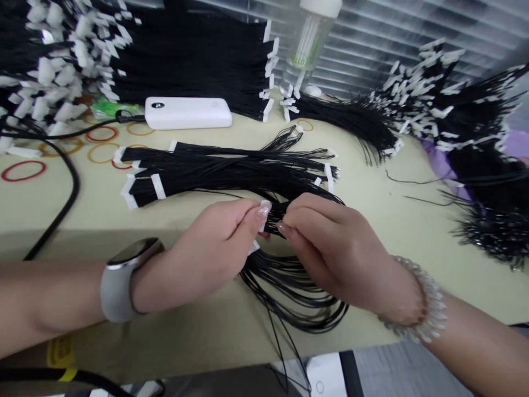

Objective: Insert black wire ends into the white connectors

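At table centre, near edge: left hand [210, 248] and right hand [326, 248] meeting fingertip to fingertip, both pinched shut on one loose bundle of black cords [289, 286]. Pinch point sits at bundle's upper end; a bit of white tape [264, 212] showing at left thumb and forefinger, seemingly being wrapped on or pressed down. Cannot tell whether tape fully closed. Rest of that bundle looping slack toward table edge, a few strands hanging over it.

Progress, judged from layout only:
- Done: several taped bundles [215, 171] laid flat just beyond the hands, white tabs at their ends. Bigger stack of finished bundles [194, 60] at back, tabs lined up on right side. More tagged heaps far left [49, 66] and far right [454, 94].
- In hand: the one bundle, taping stage, looks mid-step.
- Left: loose untaped cords [351, 118] fanned out right of centre; a couple of stray strands on bare table [413, 231] near them. Count not readable.

Other bits: white power bank [188, 113] with black cable [70, 182] running off left, coloured rubber bands [25, 171] scattered left, clear bottle [309, 44] at back. Grey watch [124, 278] on left wrist, beaded bracelet [421, 300] on right.
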A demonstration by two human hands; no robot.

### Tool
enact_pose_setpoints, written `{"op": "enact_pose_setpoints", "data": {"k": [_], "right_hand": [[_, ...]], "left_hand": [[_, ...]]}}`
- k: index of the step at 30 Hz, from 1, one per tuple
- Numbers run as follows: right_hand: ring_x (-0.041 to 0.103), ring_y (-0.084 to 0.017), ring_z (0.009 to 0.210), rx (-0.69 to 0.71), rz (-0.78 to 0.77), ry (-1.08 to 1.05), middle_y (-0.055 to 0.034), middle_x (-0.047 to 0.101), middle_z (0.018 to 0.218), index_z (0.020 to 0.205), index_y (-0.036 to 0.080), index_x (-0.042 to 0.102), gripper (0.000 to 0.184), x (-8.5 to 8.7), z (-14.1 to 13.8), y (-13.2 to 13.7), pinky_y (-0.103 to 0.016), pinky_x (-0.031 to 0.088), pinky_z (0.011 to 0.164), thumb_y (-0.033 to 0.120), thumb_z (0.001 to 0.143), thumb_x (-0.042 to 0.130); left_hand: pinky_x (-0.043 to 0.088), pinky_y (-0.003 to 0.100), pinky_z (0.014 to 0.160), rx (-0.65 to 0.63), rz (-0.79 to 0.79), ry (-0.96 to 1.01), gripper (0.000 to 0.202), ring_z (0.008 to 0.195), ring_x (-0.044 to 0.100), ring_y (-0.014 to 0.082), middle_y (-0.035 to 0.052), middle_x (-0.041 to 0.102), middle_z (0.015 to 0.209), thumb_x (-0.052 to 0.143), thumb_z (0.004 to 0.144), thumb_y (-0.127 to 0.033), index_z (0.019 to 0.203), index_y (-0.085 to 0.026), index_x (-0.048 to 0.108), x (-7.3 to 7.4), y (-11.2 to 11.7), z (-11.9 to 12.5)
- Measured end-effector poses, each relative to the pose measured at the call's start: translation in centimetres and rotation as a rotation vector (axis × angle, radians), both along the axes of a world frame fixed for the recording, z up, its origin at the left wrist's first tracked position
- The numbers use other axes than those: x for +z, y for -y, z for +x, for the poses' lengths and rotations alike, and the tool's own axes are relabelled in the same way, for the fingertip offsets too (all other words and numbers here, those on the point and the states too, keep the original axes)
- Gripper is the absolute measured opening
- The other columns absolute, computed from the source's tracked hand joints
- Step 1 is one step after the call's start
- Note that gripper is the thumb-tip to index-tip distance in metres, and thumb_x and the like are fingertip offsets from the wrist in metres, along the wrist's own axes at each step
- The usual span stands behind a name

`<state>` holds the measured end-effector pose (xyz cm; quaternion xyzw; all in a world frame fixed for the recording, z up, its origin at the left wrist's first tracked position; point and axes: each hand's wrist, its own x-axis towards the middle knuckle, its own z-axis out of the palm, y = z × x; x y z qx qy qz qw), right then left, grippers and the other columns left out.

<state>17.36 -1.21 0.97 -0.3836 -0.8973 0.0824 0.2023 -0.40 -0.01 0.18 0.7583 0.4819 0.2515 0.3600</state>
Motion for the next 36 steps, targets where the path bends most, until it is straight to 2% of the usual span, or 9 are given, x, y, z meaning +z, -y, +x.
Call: {"op": "enact_pose_setpoints", "data": {"k": [5,8,11,18,29,33,36], "right_hand": [[0.047,-0.009,0.068,-0.008,-0.065,-0.090,-0.0023,0.051,0.075,0.075,0.013,0.052,0.012,0.4,0.0,-0.5,-0.022,0.039,0.060,0.014,0.084,0.043],[0.049,-0.006,0.061,-0.099,-0.170,-0.152,0.0020,0.055,0.070,0.078,0.016,0.053,0.006,1.0,0.6,-1.2,-0.018,0.039,0.055,0.020,0.082,0.051],[0.050,-0.005,0.056,-0.163,-0.281,-0.149,0.0042,0.056,0.066,0.079,0.018,0.053,0.009,1.5,1.4,-1.6,-0.016,0.039,0.050,0.025,0.078,0.057],[0.054,-0.006,0.060,-0.147,-0.367,-0.162,0.0033,0.059,0.070,0.080,0.019,0.055,0.016,1.9,2.3,-1.7,-0.016,0.044,0.052,0.033,0.076,0.060],[0.048,-0.003,0.056,-0.143,-0.245,-0.082,0.0055,0.056,0.065,0.077,0.019,0.056,0.009,1.6,1.6,-1.4,-0.016,0.037,0.051,0.028,0.079,0.056],[0.048,-0.004,0.059,-0.137,-0.180,-0.045,0.0050,0.056,0.067,0.076,0.018,0.055,0.003,1.7,1.7,-1.3,-0.016,0.037,0.053,0.019,0.076,0.058],[0.046,-0.005,0.059,-0.105,-0.085,0.020,0.0041,0.053,0.066,0.074,0.017,0.053,0.006,1.9,1.7,-1.1,-0.017,0.035,0.053,0.012,0.074,0.057]], "left_hand": [[0.029,0.019,0.042,0.013,-0.045,0.044,0.034,0.046,0.035,0.0080,-0.0056,0.039,0.051,0.032,0.089,-0.032,0.057,-0.019,0.036,0.1,0.0,0.0],[0.030,0.019,0.040,0.039,-0.119,0.081,0.035,0.044,0.037,0.0081,-0.0058,0.038,0.049,0.031,0.088,-0.035,0.057,-0.019,0.036,0.1,-0.1,0.0],[0.030,0.019,0.038,0.053,-0.168,0.091,0.036,0.041,0.037,0.0077,-0.0064,0.037,0.047,0.031,0.088,-0.037,0.057,-0.020,0.035,0.0,-0.1,0.1],[0.031,0.018,0.038,0.039,-0.213,0.096,0.036,0.040,0.039,0.0074,-0.0066,0.041,0.046,0.030,0.089,-0.039,0.059,-0.020,0.037,-0.1,0.0,0.0],[0.030,0.020,0.041,0.035,-0.144,0.080,0.036,0.044,0.036,0.0082,-0.0063,0.038,0.048,0.033,0.088,-0.035,0.057,-0.019,0.037,0.1,-0.2,0.3],[0.029,0.020,0.043,0.029,-0.112,0.060,0.034,0.045,0.035,0.0083,-0.0061,0.039,0.050,0.033,0.088,-0.032,0.057,-0.019,0.038,0.4,-0.1,0.3],[0.029,0.021,0.043,0.030,-0.111,0.052,0.034,0.046,0.035,0.0084,-0.0060,0.038,0.050,0.033,0.088,-0.032,0.057,-0.019,0.037,0.4,-0.1,0.3]]}}
